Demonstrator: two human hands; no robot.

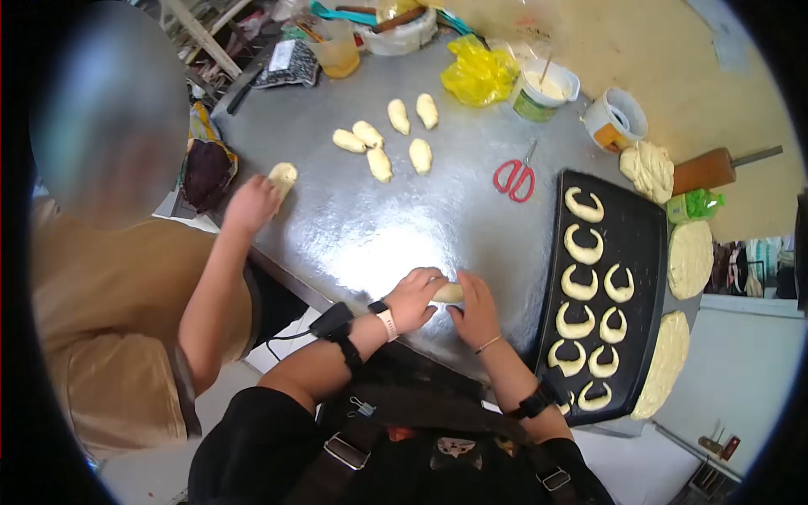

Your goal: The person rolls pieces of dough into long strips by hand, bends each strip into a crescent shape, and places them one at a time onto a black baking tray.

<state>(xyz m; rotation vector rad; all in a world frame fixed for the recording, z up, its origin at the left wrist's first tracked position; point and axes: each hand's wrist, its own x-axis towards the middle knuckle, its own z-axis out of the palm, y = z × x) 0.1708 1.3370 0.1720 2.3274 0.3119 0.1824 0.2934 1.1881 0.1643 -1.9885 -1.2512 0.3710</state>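
Note:
A short pale dough roll lies near the front edge of the metal table, between my two hands. My left hand has its fingers curled over the roll's left end. At the other end, my right hand grips the roll between thumb and fingers. Parts of the roll are hidden under both hands. Right of my hands is a black baking tray holding several crescent-shaped dough pieces. Farther back on the table lie several oval dough pieces.
Red-handled scissors lie left of the tray. A co-worker's hand touches a dough piece on the left. Along the back are a yellow plastic bag and tubs. A wooden rolling pin and flat dough sheets lie beyond the tray.

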